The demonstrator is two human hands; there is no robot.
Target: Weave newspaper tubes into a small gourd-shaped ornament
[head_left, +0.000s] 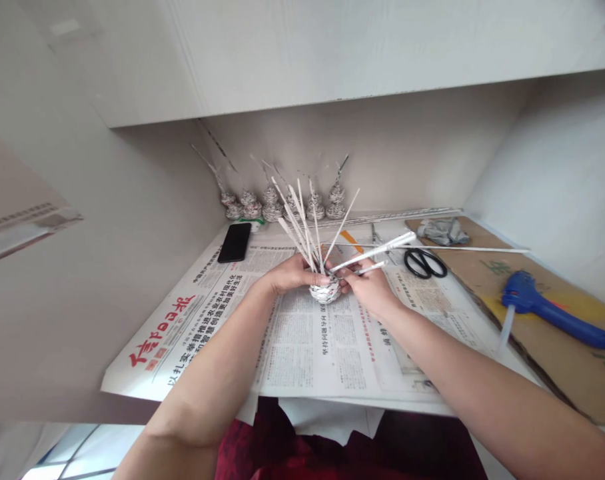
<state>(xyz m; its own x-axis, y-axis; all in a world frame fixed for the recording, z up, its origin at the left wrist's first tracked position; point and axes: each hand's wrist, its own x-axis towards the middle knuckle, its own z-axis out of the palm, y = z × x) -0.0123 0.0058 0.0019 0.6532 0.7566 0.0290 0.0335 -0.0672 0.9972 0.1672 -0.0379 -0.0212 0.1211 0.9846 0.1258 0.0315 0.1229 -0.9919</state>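
Between my hands, above the newspaper-covered table, is a small round woven paper basket (324,292) with several rolled paper sticks (302,217) fanning up out of it. My left hand (293,273) grips its left side, thumb lying along the rim. On the right side, my right hand (366,283) has its fingers closed at the rim, around the base of a paper stick (377,251) that slants out to the right. A shorter stick (371,268) pokes out by the same fingers. The fingertips behind the basket are partly hidden.
Several gourd-shaped woven paper pieces (336,202) stand along the back wall. A black phone (234,243) lies at left on the newspaper (207,320). Black-handled scissors (425,263), a crumpled cloth (442,231) and a blue glue gun (557,310) on cardboard (532,353) are at right.
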